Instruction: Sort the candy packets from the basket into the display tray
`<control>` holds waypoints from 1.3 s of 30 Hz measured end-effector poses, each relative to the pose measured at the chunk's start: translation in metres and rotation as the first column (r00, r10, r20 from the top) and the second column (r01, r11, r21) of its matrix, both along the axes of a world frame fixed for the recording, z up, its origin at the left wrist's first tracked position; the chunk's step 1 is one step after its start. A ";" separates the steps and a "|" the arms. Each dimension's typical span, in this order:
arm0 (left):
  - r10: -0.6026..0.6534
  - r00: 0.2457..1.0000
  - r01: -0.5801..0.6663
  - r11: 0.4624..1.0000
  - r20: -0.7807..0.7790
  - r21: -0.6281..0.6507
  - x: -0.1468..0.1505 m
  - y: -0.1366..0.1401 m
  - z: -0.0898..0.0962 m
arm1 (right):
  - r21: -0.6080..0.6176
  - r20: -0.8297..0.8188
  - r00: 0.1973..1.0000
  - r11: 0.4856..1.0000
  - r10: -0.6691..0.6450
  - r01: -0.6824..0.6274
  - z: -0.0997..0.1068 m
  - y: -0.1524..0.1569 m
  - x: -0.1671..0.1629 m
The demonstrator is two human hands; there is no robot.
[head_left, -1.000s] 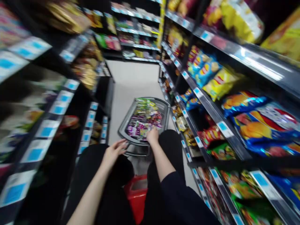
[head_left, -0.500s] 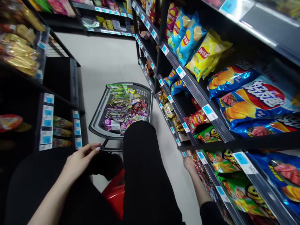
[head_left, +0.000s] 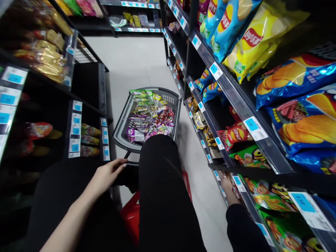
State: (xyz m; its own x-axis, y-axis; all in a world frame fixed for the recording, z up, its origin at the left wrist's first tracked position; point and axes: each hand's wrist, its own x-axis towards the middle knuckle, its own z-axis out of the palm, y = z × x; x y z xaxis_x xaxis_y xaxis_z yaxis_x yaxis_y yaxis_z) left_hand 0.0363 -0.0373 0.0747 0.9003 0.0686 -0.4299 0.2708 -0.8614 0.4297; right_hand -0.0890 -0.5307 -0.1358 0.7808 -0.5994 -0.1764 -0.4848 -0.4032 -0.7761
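My left hand (head_left: 111, 171) is at the near left corner of the shopping basket's handle (head_left: 128, 154), thumb and fingers closed at the bar. The grey basket (head_left: 119, 130) stands on the floor ahead, holding several rows of small snack packets (head_left: 143, 120) in green, yellow, red and purple. Part of its near side is hidden behind my black-clad knee (head_left: 161, 154). Low on the right, my right hand (head_left: 228, 184) reaches into the bottom shelf among small reddish-brown packets (head_left: 236, 189). Its fingers are hidden there, so I cannot tell what they touch.
Chip bags (head_left: 249, 42) fill the right shelves, whose price-tag edges (head_left: 256, 127) jut close to my right arm. Dark shelves with packaged snacks (head_left: 49, 63) stand on the left. Something red and plastic (head_left: 131, 213) is beneath me. Pale floor (head_left: 131, 63) runs ahead to another shelf.
My right hand has moved deeper into the bottom right shelf, and its fingers have gone out of sight. The view has shifted, the right shelves looking nearer. My left hand stays by the basket handle.
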 end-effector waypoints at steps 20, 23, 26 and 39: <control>-0.024 0.948 -0.314 0.104 -0.318 -0.944 -0.030 -0.047 0.030 | -0.748 0.573 0.344 0.646 0.744 -0.150 0.272 0.188 0.016; 0.098 0.949 -0.287 -0.114 -0.299 -0.951 -0.040 -0.034 0.035 | -0.714 0.627 0.074 0.610 0.775 -0.342 0.275 0.231 0.054; 0.197 0.945 -0.236 -0.137 -0.259 -0.962 -0.045 -0.007 0.038 | -0.478 0.710 0.174 0.649 0.682 -0.591 0.266 0.263 0.087; 0.577 0.775 -0.204 -0.160 -0.259 -0.966 -0.033 0.025 0.010 | 0.652 0.448 0.747 0.393 0.491 -0.649 0.198 0.343 0.159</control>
